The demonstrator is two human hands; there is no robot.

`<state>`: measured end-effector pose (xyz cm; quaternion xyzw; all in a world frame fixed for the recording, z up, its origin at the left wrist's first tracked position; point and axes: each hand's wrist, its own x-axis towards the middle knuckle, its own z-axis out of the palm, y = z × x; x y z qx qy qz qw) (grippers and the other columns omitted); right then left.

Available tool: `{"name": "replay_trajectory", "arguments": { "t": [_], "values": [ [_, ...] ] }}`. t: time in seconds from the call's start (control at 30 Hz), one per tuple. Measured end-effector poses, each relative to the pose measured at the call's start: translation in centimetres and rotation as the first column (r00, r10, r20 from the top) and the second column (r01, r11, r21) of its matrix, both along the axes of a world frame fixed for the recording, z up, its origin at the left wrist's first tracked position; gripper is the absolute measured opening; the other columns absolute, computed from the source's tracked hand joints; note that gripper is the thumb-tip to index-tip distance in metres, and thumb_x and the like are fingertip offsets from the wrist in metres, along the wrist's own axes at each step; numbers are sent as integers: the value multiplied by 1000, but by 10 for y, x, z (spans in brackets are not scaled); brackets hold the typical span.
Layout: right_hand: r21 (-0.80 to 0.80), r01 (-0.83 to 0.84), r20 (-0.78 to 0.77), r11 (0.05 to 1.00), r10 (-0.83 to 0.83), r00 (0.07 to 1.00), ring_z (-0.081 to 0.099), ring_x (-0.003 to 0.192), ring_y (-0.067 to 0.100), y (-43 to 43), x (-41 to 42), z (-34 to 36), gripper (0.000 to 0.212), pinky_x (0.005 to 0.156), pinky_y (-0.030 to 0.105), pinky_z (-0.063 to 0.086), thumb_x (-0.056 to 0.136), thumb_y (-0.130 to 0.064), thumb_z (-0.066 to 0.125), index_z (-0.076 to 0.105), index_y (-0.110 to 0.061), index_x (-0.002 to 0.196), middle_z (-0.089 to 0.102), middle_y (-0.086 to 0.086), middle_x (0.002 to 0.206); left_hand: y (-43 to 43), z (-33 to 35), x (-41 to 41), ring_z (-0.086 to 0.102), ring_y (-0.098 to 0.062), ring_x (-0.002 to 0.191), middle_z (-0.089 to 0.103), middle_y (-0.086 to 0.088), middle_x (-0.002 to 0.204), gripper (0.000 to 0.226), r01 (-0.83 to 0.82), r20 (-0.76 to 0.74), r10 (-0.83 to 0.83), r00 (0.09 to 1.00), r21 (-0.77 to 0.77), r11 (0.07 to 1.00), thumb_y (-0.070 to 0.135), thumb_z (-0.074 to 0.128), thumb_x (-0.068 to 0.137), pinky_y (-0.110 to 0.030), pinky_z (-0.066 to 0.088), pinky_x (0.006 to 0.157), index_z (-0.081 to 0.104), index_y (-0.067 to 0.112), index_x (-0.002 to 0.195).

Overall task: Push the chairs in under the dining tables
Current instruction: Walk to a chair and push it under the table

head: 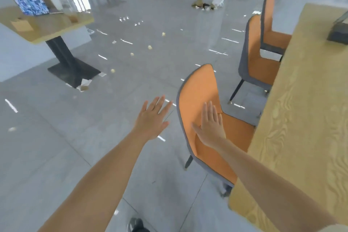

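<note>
Head view: three orange chairs with grey backs stand along the left edge of the long wooden bench (301, 118); the nearest chair (199, 92) has its seat partly under the bench edge, the middle chair (258, 62) and far chair (271, 24) sit beyond it, seats likewise tucked in. Right hand (211, 128) lies over the inner face of the nearest chair's backrest, grip released, fingers flat and together; whether the palm touches the upholstery cannot be told. Left hand (152, 118) hovers just left of that backrest, clear of it, fingers spread, holding nothing; paper scraps litter the grey tiled floor (75, 137).
</note>
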<state>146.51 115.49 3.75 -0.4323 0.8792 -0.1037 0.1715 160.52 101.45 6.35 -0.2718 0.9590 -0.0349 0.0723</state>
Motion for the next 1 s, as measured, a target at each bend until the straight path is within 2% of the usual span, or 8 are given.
{"name": "replay_trajectory", "arguments": {
  "t": [0.1, 0.17, 0.23, 0.33, 0.47, 0.63, 0.8, 1.0],
  "values": [
    [8, 122, -2, 992, -122, 992, -19, 147, 24, -51, -14, -6, 75, 121, 41, -6, 100, -48, 24, -22, -12, 147, -24, 8, 157, -69, -7, -34, 50, -31, 130, 46, -16, 144, 81, 189, -94, -199, 975, -107, 976, 42, 78, 72, -52, 42, 101, 45, 14, 140],
    [9, 217, 9, 976, -217, 976, -19, 147, 24, -84, -23, -12, 76, 121, 41, -6, 100, -49, 25, -22, -13, 147, -24, 7, 157, -115, -11, -57, 61, -31, 117, 58, -16, 132, 83, 253, -69, -263, 962, -128, 959, 40, 87, 57, -54, 50, 88, 57, 13, 130],
    [20, 319, 49, 948, -320, 946, -19, 147, 24, -115, -27, -16, 76, 121, 41, -6, 100, -48, 26, -22, -13, 148, -24, 6, 157, -153, -13, -77, 31, -30, 142, 26, -13, 155, 79, 344, -85, -343, 936, -1, 939, 38, 67, 84, -52, 27, 111, 27, 17, 148],
    [49, 429, 63, 902, -431, 900, -20, 146, 25, -156, -34, -16, 75, 121, 42, -6, 100, -48, 25, -21, -12, 148, -24, 7, 157, -208, -17, -108, -5, -21, 149, -12, -3, 160, 69, 441, -32, -440, 897, 50, 896, 39, 37, 99, -42, 0, 119, -7, 25, 151],
    [61, 566, 48, 822, -569, 821, -21, 146, 24, -189, -58, -9, 75, 120, 41, -7, 100, -48, 24, -21, -13, 148, -25, 7, 157, -256, -14, -168, -7, -20, 149, -14, -3, 160, 70, 559, -18, -560, 829, 67, 826, 42, 35, 99, -43, -1, 119, -10, 26, 150],
    [72, 752, 64, 656, -755, 652, -22, 146, 23, -209, -105, -19, 74, 120, 41, -8, 100, -48, 23, -22, -14, 148, -26, 6, 157, -270, -21, -262, -4, -23, 149, -10, -5, 160, 74, 760, -57, -758, 650, 74, 646, 42, 42, 97, -44, -2, 119, -6, 24, 151],
    [65, 879, 85, 472, -880, 467, -20, 146, 23, -224, -158, -27, 73, 119, 40, -8, 100, -48, 22, -20, -14, 149, -24, 6, 157, -268, -27, -348, -7, -22, 149, -14, -5, 160, 82, 898, 35, -900, 435, 49, 437, 47, 43, 95, -44, -2, 119, -12, 23, 150],
    [66, 969, 102, 239, -967, 232, -19, 147, 22, -231, -171, -20, 73, 120, 40, -7, 100, -49, 23, -18, -14, 149, -22, 5, 158, -251, -19, -421, -10, -20, 148, -15, -3, 160, 95, 988, 103, -991, 84, 119, 96, 55, 51, 87, -44, -4, 119, -12, 23, 150]
  ]
}}
